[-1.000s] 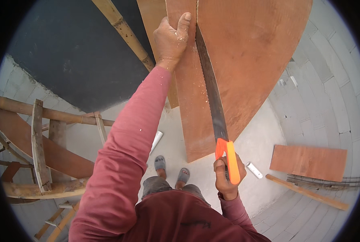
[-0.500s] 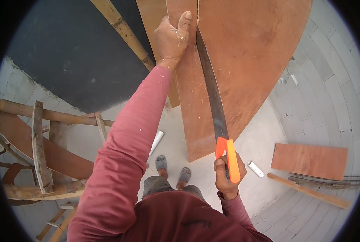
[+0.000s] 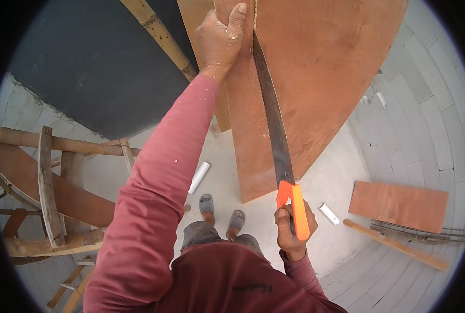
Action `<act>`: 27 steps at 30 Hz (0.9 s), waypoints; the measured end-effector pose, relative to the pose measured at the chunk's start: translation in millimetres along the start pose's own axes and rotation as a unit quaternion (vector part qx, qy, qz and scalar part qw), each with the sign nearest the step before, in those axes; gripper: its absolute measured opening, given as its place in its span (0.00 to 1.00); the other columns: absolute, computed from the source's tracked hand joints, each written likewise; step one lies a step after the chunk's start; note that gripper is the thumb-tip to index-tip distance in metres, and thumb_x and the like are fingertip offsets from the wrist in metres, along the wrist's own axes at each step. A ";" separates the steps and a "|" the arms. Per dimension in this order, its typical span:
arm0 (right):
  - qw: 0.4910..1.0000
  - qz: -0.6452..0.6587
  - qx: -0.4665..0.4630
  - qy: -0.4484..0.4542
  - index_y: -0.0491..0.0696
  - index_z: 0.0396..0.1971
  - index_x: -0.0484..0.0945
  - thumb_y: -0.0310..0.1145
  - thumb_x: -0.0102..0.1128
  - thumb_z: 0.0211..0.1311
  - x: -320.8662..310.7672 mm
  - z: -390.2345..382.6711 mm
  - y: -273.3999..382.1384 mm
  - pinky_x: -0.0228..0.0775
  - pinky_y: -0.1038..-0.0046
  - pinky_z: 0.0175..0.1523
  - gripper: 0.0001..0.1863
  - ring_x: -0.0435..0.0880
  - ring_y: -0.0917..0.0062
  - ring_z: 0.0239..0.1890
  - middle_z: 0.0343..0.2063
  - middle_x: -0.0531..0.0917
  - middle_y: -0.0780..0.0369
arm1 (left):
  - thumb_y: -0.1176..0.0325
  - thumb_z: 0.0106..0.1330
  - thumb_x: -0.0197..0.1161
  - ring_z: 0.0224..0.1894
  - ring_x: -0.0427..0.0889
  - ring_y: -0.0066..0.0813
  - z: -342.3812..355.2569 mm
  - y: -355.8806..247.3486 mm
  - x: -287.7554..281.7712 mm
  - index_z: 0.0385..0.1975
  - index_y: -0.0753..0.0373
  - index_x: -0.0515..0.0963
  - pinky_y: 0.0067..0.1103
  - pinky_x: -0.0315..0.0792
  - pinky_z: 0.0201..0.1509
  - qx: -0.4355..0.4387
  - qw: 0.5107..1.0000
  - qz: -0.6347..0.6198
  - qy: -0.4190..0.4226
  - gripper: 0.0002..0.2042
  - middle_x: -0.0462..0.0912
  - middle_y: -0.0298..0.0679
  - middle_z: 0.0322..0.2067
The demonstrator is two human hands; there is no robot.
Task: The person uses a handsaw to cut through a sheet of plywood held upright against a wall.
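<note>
My left hand [image 3: 221, 39], dusted with sawdust, is wrapped over a reddish-brown plywood sheet [image 3: 326, 78], thumb up, just left of a long cut that runs from the top edge. A hand saw [image 3: 270, 115] lies along this cut, its toothed dark blade pointing away from me. My right hand [image 3: 294, 227] grips its orange handle [image 3: 297, 208] below the sheet's near edge. A paler board [image 3: 222, 109] shows behind the left strip of the sheet.
A bamboo pole [image 3: 156, 31] crosses a dark panel [image 3: 86, 88]. At left are wooden and bamboo frames [image 3: 46, 182]. At right lie a small plywood piece [image 3: 396, 206], a timber strip [image 3: 394, 244] and a white tube [image 3: 328, 213]; another tube [image 3: 199, 177] lies near my feet.
My left hand sits a little higher in the view, along with the sheet's lower edge. The saw handle has shifted slightly down since half a second ago.
</note>
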State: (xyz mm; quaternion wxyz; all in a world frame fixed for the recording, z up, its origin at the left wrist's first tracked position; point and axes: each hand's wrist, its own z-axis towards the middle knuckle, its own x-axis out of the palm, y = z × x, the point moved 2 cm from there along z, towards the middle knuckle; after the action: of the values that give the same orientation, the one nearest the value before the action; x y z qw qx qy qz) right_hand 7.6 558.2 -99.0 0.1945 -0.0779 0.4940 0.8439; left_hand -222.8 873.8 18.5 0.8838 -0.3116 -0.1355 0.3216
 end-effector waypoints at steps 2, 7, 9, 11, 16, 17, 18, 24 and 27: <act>0.999 0.047 0.016 -0.007 0.31 0.57 0.80 0.21 0.58 0.66 14.6 20.4 -16.7 0.71 0.78 0.33 0.20 0.76 0.86 0.22 0.22 0.79 0.67 | 0.49 0.75 0.68 0.43 0.90 0.58 -1.6 -0.4 3.2 0.45 0.72 0.85 0.40 0.81 0.46 -0.005 1.000 0.022 0.001 0.24 0.89 0.59 0.36; 0.990 0.137 0.011 -0.013 0.37 0.58 0.80 0.23 0.62 0.65 82.3 179.7 -3.4 0.75 0.74 0.42 0.21 0.80 0.78 0.33 0.35 0.84 0.61 | 0.49 0.75 0.68 0.43 0.90 0.58 4.0 1.4 15.7 0.44 0.72 0.85 0.40 0.81 0.46 0.027 0.997 0.064 -0.017 0.24 0.89 0.60 0.36; 0.989 0.139 0.053 0.013 0.36 0.59 0.80 0.23 0.62 0.65 75.8 165.0 -12.0 0.75 0.74 0.42 0.22 0.80 0.79 0.33 0.36 0.84 0.60 | 0.49 0.75 0.68 0.43 0.90 0.58 0.0 8.1 10.5 0.44 0.72 0.85 0.40 0.81 0.45 0.042 0.998 0.043 -0.026 0.24 0.89 0.60 0.36; 0.992 0.103 0.067 0.036 0.36 0.60 0.80 0.22 0.61 0.65 58.3 121.0 -18.1 0.76 0.75 0.41 0.23 0.82 0.78 0.33 0.37 0.85 0.58 | 0.49 0.75 0.69 0.42 0.90 0.59 5.8 9.9 2.2 0.43 0.73 0.84 0.40 0.81 0.45 0.027 1.000 0.000 0.004 0.25 0.89 0.60 0.35; 0.997 0.043 0.055 0.033 0.35 0.61 0.80 0.23 0.60 0.67 2.5 -4.4 -22.9 0.79 0.76 0.37 0.23 0.89 0.73 0.31 0.40 0.90 0.53 | 0.49 0.74 0.69 0.40 0.90 0.58 -0.2 1.8 4.3 0.42 0.73 0.84 0.39 0.80 0.44 0.001 1.000 0.024 -0.006 0.25 0.89 0.60 0.35; 0.996 0.065 0.060 0.024 0.35 0.60 0.81 0.24 0.60 0.68 10.3 6.9 -33.6 0.78 0.76 0.37 0.21 0.87 0.74 0.30 0.38 0.89 0.55 | 0.50 0.74 0.69 0.40 0.90 0.58 -1.2 2.2 2.8 0.41 0.74 0.84 0.39 0.80 0.44 -0.014 1.000 0.027 0.004 0.25 0.88 0.61 0.34; 0.994 0.082 0.065 0.009 0.36 0.58 0.82 0.24 0.61 0.68 16.8 20.6 -34.3 0.77 0.76 0.37 0.20 0.85 0.76 0.30 0.36 0.88 0.57 | 0.50 0.74 0.69 0.40 0.90 0.58 3.2 1.5 5.1 0.41 0.74 0.84 0.39 0.80 0.44 -0.011 1.000 0.021 0.001 0.25 0.88 0.61 0.34; 0.988 0.137 0.064 0.000 0.36 0.53 0.81 0.24 0.63 0.67 86.7 169.7 -15.0 0.74 0.73 0.40 0.16 0.76 0.81 0.31 0.31 0.82 0.63 | 0.50 0.74 0.70 0.38 0.89 0.60 3.4 5.3 12.5 0.38 0.72 0.84 0.40 0.78 0.41 0.033 0.999 0.009 -0.041 0.24 0.86 0.62 0.32; 0.994 0.086 0.054 0.030 0.36 0.58 0.81 0.23 0.61 0.67 52.6 84.2 -35.2 0.77 0.72 0.40 0.20 0.83 0.77 0.31 0.34 0.86 0.60 | 0.50 0.74 0.69 0.38 0.89 0.60 5.0 14.3 2.0 0.39 0.71 0.84 0.41 0.78 0.40 0.015 1.000 0.021 -0.016 0.23 0.86 0.61 0.31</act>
State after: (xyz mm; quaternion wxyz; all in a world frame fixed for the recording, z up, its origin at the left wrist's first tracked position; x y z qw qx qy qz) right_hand -21.0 659.6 -102.2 0.1104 -0.0493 0.5492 0.8269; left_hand -230.4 886.0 13.2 0.8792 -0.2957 -0.1376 0.3473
